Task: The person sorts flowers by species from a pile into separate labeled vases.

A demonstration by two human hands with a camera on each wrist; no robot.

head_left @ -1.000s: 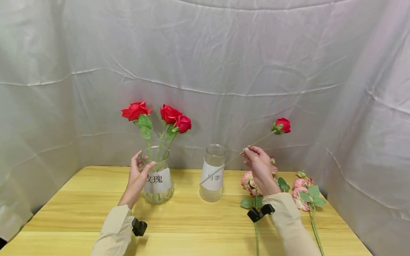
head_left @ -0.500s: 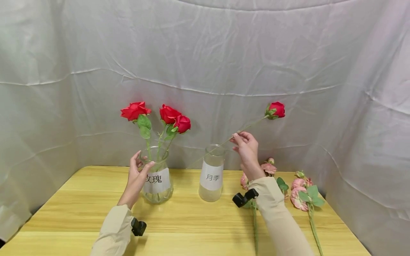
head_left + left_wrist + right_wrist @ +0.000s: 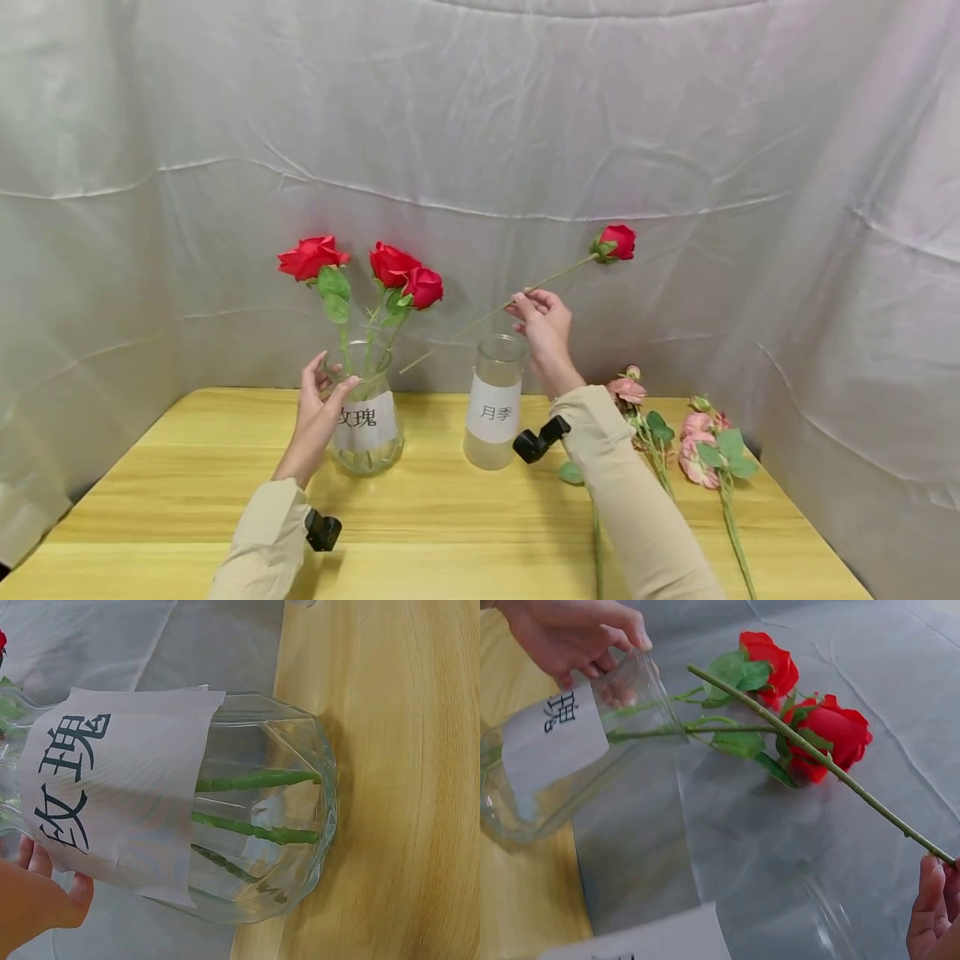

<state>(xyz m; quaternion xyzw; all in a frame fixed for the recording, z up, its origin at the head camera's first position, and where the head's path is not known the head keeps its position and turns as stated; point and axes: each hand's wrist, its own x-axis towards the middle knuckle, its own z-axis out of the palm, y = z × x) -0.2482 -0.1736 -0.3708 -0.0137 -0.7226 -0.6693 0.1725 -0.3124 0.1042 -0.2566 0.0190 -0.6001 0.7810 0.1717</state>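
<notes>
My left hand (image 3: 317,414) grips the neck of a wide glass vase (image 3: 375,458) with a white paper label in dark characters. Inside it stand 3 red roses (image 3: 312,257), and their green stem ends (image 3: 279,835) show through the glass in the left wrist view. In my right hand (image 3: 550,340), thumb and fingers pinch a single red rose (image 3: 618,242) by the middle of its stem. That stem slants, bloom up to the right, its cut end (image 3: 405,370) apart from the wide vase and just right of its mouth.
A narrower labelled glass vase (image 3: 489,452) stands between the hands, under the held stem. Pink flowers (image 3: 697,458) with green leaves lie on the right of the wooden table (image 3: 450,533), partly behind the right sleeve. Grey cloth (image 3: 480,125) hangs behind.
My right hand has moved left and up with the rose, carrying its stem over the narrower vase toward the wide one. The left hand keeps its grip on the wide vase.
</notes>
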